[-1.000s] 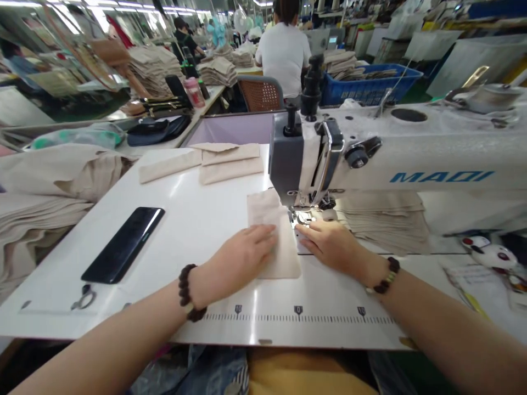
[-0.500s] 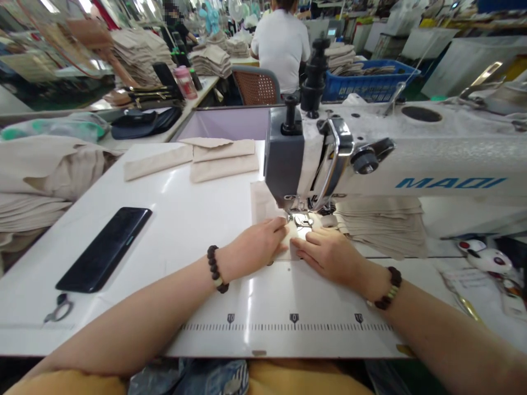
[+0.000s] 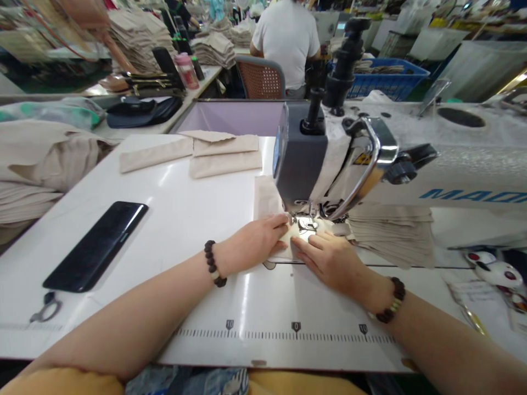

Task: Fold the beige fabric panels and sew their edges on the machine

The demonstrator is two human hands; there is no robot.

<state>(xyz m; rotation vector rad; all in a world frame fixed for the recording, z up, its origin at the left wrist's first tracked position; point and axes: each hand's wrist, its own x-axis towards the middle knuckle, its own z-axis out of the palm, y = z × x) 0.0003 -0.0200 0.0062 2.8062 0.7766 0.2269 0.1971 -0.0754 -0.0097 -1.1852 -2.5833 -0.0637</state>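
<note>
My left hand and right hand lie flat, both pressing one beige cloth at the presser foot of one sewing machine.

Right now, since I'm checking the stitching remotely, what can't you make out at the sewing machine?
Head view:
Needle point: hidden by the machine head.
Stitching on the beige cloth: covered by the left hand and right hand.
Blue lettering on the machine arm: cut off by the right edge.
</note>
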